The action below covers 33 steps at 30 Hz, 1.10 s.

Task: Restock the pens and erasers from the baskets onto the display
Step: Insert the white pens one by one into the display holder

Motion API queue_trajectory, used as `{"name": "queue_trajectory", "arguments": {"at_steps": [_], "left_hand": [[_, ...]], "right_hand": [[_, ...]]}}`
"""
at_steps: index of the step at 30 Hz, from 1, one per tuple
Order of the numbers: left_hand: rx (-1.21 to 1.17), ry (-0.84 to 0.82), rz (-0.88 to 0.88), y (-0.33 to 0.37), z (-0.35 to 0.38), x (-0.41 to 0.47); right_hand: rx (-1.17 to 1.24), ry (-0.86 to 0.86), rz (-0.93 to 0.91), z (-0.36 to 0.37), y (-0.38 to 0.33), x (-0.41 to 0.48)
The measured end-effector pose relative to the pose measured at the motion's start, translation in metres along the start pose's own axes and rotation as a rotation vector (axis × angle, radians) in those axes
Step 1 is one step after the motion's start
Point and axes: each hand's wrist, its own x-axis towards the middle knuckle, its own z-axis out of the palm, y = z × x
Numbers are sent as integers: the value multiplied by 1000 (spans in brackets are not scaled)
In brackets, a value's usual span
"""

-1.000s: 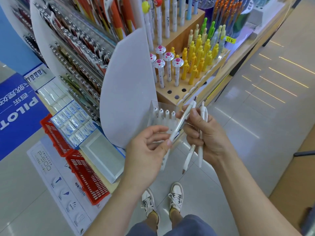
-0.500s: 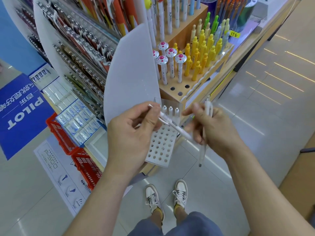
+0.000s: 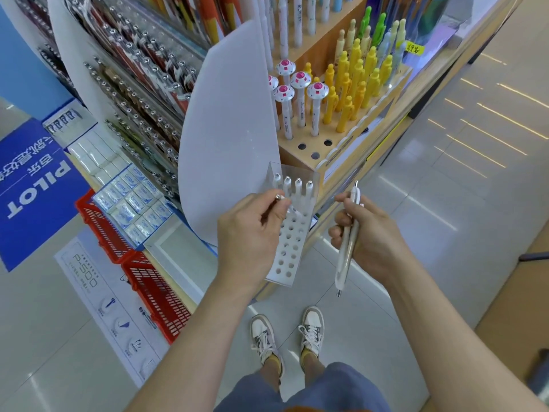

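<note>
1. Two slim white pens with silver tips hang point-down. A third white pen matches them (four standing pens fill the back row of the perforated white holder).
2. A glossy tiled floor runs down the shop aisle, and red baskets sit below the wooden pen display.
3. The right grip is curled round the pair. The left grip pinches the third pen just above the holder's holes.

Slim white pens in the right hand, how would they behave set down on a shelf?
Likely light and stiff: the right hand holds the slim white pens by curled fingers alone, and they hang straight. Smooth round barrels would probably roll on anything flat.
</note>
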Motion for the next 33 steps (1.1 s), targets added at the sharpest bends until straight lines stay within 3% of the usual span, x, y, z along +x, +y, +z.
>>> {"name": "queue_trajectory", "arguments": {"at_steps": [6,12,23,33], "left_hand": [[32,-36,27,-10,14,4],[1,28,63,-8,14,11],[150,-159,175,-12,38,15],[155,-204,99,-12,48,30]], "right_hand": [[-78,-92,-27,3,3,-1],[-105,-117,-55,3,5,4],[-180,-136,-82,6,5,9],[-193,-122,-78,6,1,8]]}}
